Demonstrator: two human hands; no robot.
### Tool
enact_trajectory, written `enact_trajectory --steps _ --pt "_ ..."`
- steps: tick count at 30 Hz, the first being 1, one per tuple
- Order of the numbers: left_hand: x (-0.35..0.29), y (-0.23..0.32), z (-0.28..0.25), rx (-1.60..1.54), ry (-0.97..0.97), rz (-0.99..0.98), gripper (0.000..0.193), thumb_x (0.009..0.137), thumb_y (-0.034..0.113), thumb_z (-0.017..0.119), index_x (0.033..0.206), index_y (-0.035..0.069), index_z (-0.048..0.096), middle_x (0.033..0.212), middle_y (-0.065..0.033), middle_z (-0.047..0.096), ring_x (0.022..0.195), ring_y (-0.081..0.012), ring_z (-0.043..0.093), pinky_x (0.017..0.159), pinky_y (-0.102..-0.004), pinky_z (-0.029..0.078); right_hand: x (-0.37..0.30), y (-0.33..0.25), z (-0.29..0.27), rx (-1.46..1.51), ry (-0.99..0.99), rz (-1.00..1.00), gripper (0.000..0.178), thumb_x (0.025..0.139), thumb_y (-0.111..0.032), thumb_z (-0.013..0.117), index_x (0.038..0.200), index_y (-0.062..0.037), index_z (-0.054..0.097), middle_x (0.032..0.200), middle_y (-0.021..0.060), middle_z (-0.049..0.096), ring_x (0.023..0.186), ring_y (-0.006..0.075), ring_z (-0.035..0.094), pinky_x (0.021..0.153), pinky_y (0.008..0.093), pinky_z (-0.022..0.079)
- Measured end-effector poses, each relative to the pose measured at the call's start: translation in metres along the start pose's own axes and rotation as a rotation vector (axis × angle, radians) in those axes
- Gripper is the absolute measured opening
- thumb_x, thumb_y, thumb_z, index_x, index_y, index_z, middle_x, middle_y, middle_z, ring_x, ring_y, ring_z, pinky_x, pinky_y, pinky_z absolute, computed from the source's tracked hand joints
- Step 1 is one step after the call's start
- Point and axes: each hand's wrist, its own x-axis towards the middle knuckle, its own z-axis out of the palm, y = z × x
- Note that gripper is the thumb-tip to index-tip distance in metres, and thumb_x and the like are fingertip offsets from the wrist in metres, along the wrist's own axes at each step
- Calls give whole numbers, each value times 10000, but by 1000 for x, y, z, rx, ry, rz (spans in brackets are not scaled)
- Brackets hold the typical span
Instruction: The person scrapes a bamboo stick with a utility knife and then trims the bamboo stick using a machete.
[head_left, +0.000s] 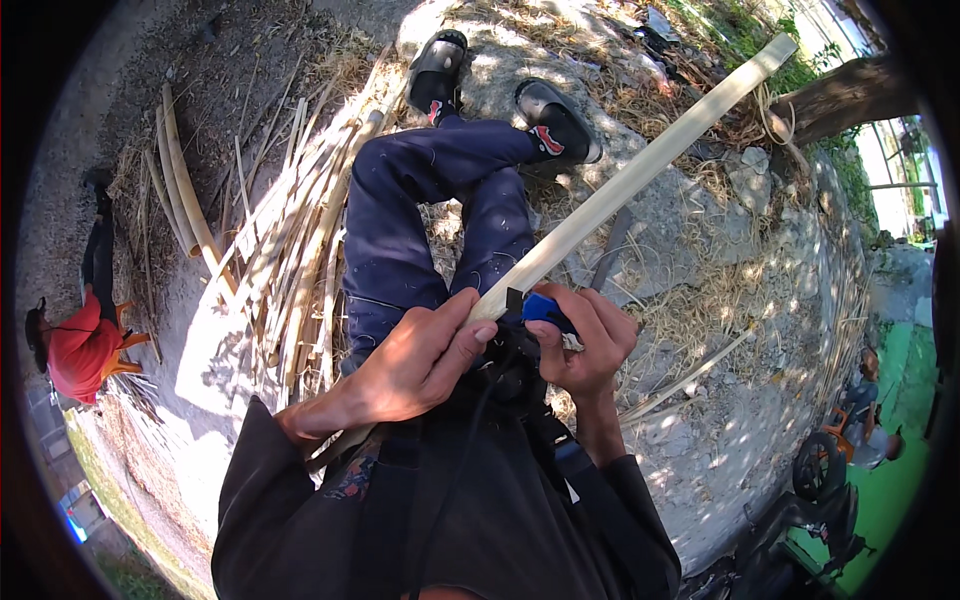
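The left hand [405, 360] grips the long strip [632, 180], and the right hand [585, 345] pinches a small blue tool [541, 309] right by it. It seems best to hold tight and keep both thumbs off the tool's dark end. The strip looks pale and straight, reaching ahead and rightward past both hands.

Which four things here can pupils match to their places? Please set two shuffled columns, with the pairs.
1. Long bamboo strip
2. Blue tool
3. Heap of split strips
4. Motorcycle

A. On the ground, left of the dark blue trousers
B. In the left hand
C. Lower right of the picture
D. In the right hand

Pairs: 1-B; 2-D; 3-A; 4-C
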Motion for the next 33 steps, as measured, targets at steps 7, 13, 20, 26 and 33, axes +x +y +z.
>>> enact_trajectory --steps 7,13,20,26,33 --pt "-9 9 -1 15 -10 -21 226 1136 187 547 1029 -8 504 627 -146 513 503 -298 523 524 -423 372 15 7 -6 -19 43 -23 328 976 -342 778 1043 -21 782 737 72 679 533 231 609 502 339 451" --pt "-28 -1 7 5 -85 17 237 1146 204 522 1018 6 513 624 -124 498 497 -263 486 527 -409 366 35 54 -46 -67 428 299 396 1079 -355 623 1034 26 720 721 26 565 587 95 475 532 273 327" --pt "-13 0 -8 -448 -189 -280 424 1195 362 355 957 48 513 665 7 481 548 -68 462 513 -262 365 7 11 -24 161 158 173 549 1035 -506 636 1002 34 728 717 32 584 578 106 492 529 268 333" --pt "-14 3 -7 -435 -187 -240 413 1196 370 349 983 53 506 671 13 465 560 -64 434 524 -257 367 8 -12 -11 161 -107 84 285 897 -296 822 987 -31 770 702 69 669 559 243 653 515 358 489" --pt "-16 1 -2 -352 -159 -181 377 1195 322 371 1101 -1 541 675 -7 483 565 -94 434 541 -299 371 11 -13 -15 56 -120 57 292 878 -295 850 993 -38 774 696 67 659 546 248 639 502 355 471"
